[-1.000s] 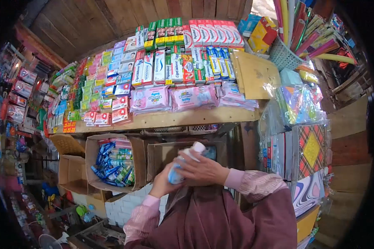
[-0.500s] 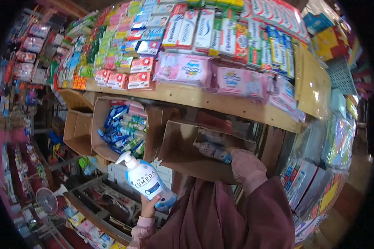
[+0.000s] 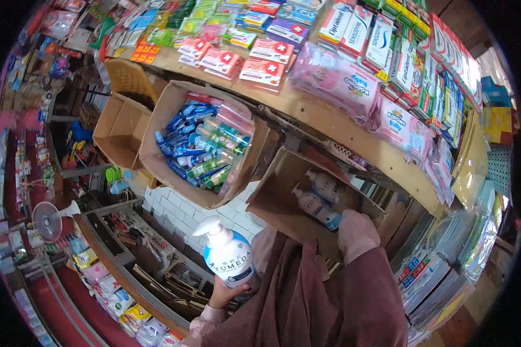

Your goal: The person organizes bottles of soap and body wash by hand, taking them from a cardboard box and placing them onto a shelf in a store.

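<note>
My left hand (image 3: 230,292) is closed around the lower part of a white-and-blue pump bottle (image 3: 228,254) labelled YUMEDA, which stands nearly upright with its white pump on top. The cuffed sleeve (image 3: 360,234) of my right arm reaches into a cardboard box (image 3: 278,179). My right hand's fingers are hidden by the cuff and the box, so I cannot see what they hold. Inside that box lie two similar pump bottles, one nearer (image 3: 315,207) and one farther (image 3: 324,185), both tilted. The nearer one's base is beside the cuff.
Left of this box stands another cardboard box (image 3: 156,133) filled with blue and green bottles (image 3: 205,147). A wooden shelf (image 3: 307,101) above carries wipes packs (image 3: 341,81), toothpaste boxes (image 3: 367,34) and soap boxes (image 3: 263,70). Wrapped goods (image 3: 425,272) are stacked at right.
The view has shifted, and the boxes appear larger. The bottle in my left hand now stands more upright and sits slightly farther right. My right arm remains in the box.
</note>
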Tool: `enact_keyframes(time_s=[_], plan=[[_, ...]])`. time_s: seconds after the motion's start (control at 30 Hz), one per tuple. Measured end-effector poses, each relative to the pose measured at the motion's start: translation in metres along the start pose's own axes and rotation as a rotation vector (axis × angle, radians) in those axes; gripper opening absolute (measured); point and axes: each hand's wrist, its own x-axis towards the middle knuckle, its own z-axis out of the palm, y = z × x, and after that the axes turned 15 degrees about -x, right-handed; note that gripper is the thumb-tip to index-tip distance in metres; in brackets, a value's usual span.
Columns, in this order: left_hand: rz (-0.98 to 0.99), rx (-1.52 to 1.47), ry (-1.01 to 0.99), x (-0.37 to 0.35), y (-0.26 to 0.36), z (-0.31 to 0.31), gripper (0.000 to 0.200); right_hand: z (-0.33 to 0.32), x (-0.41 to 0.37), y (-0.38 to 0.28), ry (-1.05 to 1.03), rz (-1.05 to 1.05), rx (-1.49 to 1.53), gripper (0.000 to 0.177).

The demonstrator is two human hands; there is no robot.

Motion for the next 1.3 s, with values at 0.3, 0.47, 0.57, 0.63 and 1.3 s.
enact_keyframes(time_s=[0.3, 0.47, 0.57, 0.63, 1.3], plan=[[0.161, -0.284, -0.095, -0.042, -0.038, -0.068, 0.080, -0.085, -0.120, 0.021, 0.455, -0.426, 0.445, 0.093], [0.308, -0.569, -0.237, -0.093, -0.032, -0.095, 0.088, -0.171, -0.256, -0.033, 0.776, -0.593, 0.577, 0.084], [0.491, -0.696, -0.343, -0.138, -0.025, -0.107, 0.096, -0.199, -0.323, -0.093, 0.775, -0.908, 0.666, 0.087], [0.598, -0.668, -0.347, -0.174, -0.034, -0.131, 0.107, -0.202, -0.369, -0.147, 0.560, -1.098, 0.756, 0.094], [1.470, -0.945, 0.574, -0.440, -0.123, -0.276, 0.104, -0.086, -0.691, -0.575, -0.232, -2.609, -0.206, 0.091]])
